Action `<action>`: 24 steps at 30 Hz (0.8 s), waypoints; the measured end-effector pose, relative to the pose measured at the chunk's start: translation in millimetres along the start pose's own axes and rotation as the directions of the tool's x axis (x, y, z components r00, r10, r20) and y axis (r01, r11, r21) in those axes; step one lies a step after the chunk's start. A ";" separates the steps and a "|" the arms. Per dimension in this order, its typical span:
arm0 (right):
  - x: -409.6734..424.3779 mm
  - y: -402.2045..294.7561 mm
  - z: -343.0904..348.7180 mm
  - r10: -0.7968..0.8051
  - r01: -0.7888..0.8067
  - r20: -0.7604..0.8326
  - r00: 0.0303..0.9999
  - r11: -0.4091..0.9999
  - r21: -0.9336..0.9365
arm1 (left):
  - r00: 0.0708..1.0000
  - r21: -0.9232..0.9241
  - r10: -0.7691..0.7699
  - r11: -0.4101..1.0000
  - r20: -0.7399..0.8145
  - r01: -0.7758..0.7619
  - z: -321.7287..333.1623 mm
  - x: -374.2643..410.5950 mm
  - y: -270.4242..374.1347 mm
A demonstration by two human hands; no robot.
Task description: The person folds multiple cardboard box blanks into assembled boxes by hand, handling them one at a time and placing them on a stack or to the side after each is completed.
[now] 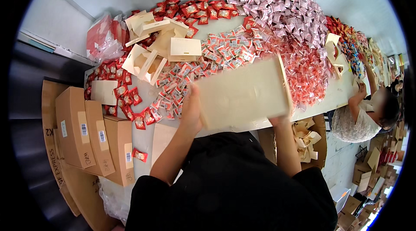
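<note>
Between my two hands I hold a cream cardboard box (pixel 242 94), its broad flat face turned up, slightly blurred. My left hand (pixel 192 107) grips its left edge with the thumb on top. At its lower right corner is my right hand (pixel 280 120), the fingers mostly hidden beneath. Behind the box lie small white-and-red packets (pixel 224 52) and a heap of pink-red wrapped sweets (pixel 304 75). Pale pink packets (pixel 289 16) are piled further back. Red packets (pixel 139 120) lie left of the white-and-red ones.
Folded cream box inserts (pixel 146 63) stand on the table at the back left. Brown cartons (pixel 74 127) line the left side. A carton (pixel 320 140) of cream card pieces is below the table's right edge. Another person (pixel 360 117) works at the right.
</note>
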State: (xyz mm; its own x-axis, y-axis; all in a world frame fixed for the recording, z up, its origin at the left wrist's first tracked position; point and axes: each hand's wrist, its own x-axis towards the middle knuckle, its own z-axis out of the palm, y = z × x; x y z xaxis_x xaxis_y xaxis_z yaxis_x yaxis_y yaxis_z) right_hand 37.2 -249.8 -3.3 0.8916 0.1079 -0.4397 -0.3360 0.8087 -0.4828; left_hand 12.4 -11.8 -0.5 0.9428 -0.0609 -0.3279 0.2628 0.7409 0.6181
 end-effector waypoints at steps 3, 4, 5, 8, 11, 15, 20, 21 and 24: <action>-5.6 34.3 -26.8 0.150 -0.045 0.221 0.964 0.907 -0.420 | 0.981 -0.039 0.166 0.985 -0.099 -0.170 23.3 7.1 -10.9; -12.7 48.4 -19.3 0.112 0.079 0.300 0.947 0.827 -0.557 | 0.970 -0.029 0.211 0.976 -0.124 -0.216 27.6 8.6 -15.6; -19.1 65.2 -4.1 0.095 0.203 0.383 0.919 0.719 -0.665 | 0.978 -0.058 0.186 0.980 -0.090 -0.191 28.9 8.7 -19.8; -22.7 72.6 25.2 -0.164 0.223 0.163 0.973 0.852 -0.473 | 0.996 -0.005 0.091 0.996 0.016 -0.091 23.1 3.4 -29.3; -8.2 49.6 11.8 -0.250 0.276 0.116 0.961 0.861 -0.428 | 0.993 0.310 -0.041 0.951 0.114 0.003 9.0 -0.9 -20.3; -13.6 45.7 18.7 -0.168 0.185 0.081 0.982 0.928 -0.324 | 0.995 0.458 -0.066 0.889 0.075 0.025 6.3 -7.5 -16.8; -28.5 62.7 22.9 -0.048 0.094 0.130 0.990 0.920 -0.379 | 0.994 0.405 -0.025 0.914 0.111 -0.022 14.9 -13.8 -17.4; -28.4 63.7 22.4 -0.047 0.089 0.120 0.992 0.923 -0.374 | 0.993 0.433 -0.024 0.901 0.119 -0.030 16.2 -15.4 -16.4; -26.4 68.1 18.7 -0.046 0.076 0.093 0.995 0.934 -0.350 | 0.989 0.509 0.031 0.855 0.142 -0.100 6.6 -15.4 -25.6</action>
State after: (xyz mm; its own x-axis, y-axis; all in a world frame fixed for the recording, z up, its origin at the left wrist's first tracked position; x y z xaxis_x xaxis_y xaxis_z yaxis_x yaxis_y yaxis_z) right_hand -3.6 -186.7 -10.4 0.9305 0.1236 -0.3449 -0.3522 0.5607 -0.7494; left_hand -7.5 -34.2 -6.6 0.9701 -0.1317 -0.2037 0.2347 0.2986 0.9251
